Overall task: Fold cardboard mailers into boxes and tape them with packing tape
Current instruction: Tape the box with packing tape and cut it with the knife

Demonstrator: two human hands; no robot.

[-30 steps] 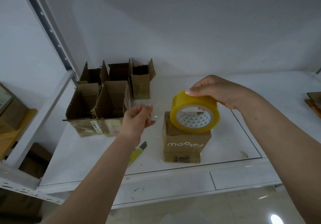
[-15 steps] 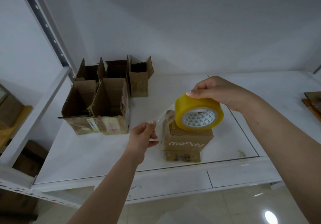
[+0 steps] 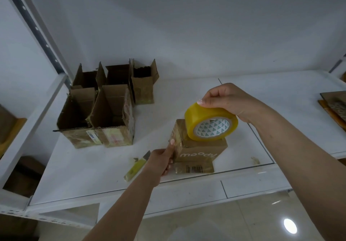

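Left hand [image 3: 162, 161] has dropped, pressing tape against the box [image 3: 198, 147] side; right hand [image 3: 227, 100] still grips the roll [image 3: 210, 126].

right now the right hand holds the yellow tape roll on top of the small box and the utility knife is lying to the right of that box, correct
Not quite. The right hand does hold the yellow tape roll on top of the small box, but the utility knife lies to the left of that box, just beside the left hand, which presses the tape against the box's left side. The head view shows this.
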